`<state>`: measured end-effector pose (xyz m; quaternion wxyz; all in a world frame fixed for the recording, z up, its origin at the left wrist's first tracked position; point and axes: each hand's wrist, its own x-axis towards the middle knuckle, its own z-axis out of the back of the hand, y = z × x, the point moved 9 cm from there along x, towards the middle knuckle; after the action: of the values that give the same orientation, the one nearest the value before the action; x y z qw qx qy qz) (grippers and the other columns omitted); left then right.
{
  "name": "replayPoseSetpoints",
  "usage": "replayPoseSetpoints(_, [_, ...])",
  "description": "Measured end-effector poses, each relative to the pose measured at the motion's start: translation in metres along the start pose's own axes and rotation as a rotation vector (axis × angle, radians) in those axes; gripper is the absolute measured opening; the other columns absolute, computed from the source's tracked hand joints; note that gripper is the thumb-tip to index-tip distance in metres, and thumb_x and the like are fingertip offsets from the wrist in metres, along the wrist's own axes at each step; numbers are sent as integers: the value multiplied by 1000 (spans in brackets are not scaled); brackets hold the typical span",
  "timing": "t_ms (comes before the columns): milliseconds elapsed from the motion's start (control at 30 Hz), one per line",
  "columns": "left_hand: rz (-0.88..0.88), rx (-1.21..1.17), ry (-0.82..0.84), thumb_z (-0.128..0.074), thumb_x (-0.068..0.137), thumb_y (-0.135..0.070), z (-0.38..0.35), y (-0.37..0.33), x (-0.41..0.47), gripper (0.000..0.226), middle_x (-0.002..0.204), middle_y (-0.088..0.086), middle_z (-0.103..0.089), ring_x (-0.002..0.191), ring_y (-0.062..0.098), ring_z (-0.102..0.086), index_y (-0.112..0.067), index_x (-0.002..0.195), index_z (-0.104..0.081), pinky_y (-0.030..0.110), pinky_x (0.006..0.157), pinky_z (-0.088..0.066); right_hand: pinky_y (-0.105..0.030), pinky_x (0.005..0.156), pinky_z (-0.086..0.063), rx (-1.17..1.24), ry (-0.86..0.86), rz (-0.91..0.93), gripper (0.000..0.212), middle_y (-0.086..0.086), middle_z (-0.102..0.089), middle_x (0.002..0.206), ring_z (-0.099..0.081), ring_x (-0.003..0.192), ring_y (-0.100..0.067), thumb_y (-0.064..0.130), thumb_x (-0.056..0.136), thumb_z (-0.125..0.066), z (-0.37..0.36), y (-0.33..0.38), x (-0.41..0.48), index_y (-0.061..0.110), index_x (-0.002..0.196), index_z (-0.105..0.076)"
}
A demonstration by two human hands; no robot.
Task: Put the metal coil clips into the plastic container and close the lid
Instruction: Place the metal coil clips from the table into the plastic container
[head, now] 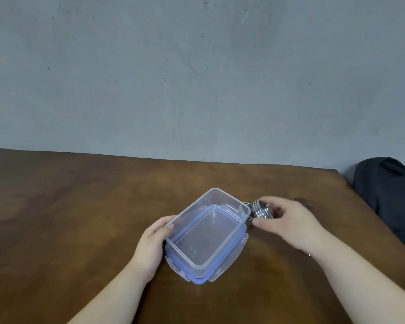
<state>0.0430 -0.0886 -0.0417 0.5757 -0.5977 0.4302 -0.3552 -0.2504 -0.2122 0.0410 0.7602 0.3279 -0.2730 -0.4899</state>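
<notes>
Centrally, a clear plastic container (206,232) sits open on a brown wooden table (68,206), its long side running from about 7 o'clock to 1 o'clock. It rests on top of its blue-edged lid (216,267), whose latch flaps stick out around the base. Nothing can be seen inside the container. The left hand (153,244) grips the container's wall at its 9 o'clock side, thumb hooked over the rim. At the container's 2 o'clock corner, just outside it, the right hand (283,220) pinches a shiny bunch of metal coil clips (258,211) between thumb and fingers, close against the outer wall. A dark fabric object (391,197) lies at 3 o'clock, beyond the table's edge. Behind the table stands a plain grey wall (197,66).
</notes>
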Motion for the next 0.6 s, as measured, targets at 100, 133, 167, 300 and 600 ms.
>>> replayPoseSetpoints(100, [-2,-71,90,-55,90,-18,-2,2,16,32,119,20,-74,112,39,-68,-7,113,-75,53,97,-51,-25,73,-48,-43,22,143,42,15,-71,94,-65,82,-3,43,68,-91,14,55,2,46,106,-72])
replayPoseSetpoints(133, [4,-92,108,-56,86,-18,-4,3,21,35,120,21,-73,113,40,-68,-5,113,-75,55,98,-51,-28,75,-51,-132,79,195,40,14,-68,96,-64,87,-5,48,68,-89,9,74,1,49,103,-70])
replayPoseSetpoints(167, [9,-109,122,-56,84,-17,-6,3,26,37,120,23,-73,112,41,-67,-2,113,-74,55,98,-51,-29,75,-51,-231,153,241,38,16,-65,96,-63,89,-5,54,68,-86,-1,92,0,51,101,-67])
replayPoseSetpoints(300, [-7,-155,138,-54,79,-9,-12,4,42,39,108,26,-75,101,40,-69,7,110,-72,46,86,-55,-31,73,-51,-549,403,370,48,16,-58,94,-57,87,-7,68,69,-77,-64,126,6,45,109,-65])
replayPoseSetpoints(600, [-67,-152,82,-56,81,-12,-10,6,53,29,92,19,-79,87,28,-74,0,93,-80,31,76,-60,-35,66,-52,-790,683,444,52,8,-68,100,-63,87,-18,57,70,-81,-185,96,23,30,112,-66])
